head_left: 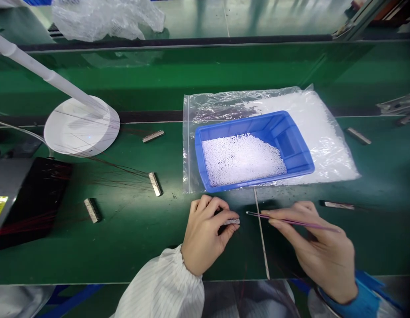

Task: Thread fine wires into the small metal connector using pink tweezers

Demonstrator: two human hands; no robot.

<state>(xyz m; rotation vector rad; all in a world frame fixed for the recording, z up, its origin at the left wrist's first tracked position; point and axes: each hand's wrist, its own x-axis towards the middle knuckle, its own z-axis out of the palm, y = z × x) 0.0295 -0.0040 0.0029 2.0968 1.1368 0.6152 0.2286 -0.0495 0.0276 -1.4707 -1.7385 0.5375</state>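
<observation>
My left hand (206, 234) pinches a small grey ridged block (232, 221) between thumb and fingers, low over the green table. To its right, my right hand (319, 247) holds thin pink tweezers (301, 223) whose pale tip points left, a short way from the block. Something tiny and white seems to be at that tip. Behind both hands a blue tray (254, 182) holds many small white beads (241, 159). It rests on a clear zip bag (327, 137) filled with white material.
Similar small blocks lie at left (155, 184), (92, 210) and at right (339, 205), some with thin red wires. A white round lamp base (82, 128) and a black box (32, 198) stand left. Crumpled clear plastic (105, 20) lies beyond the table's back edge.
</observation>
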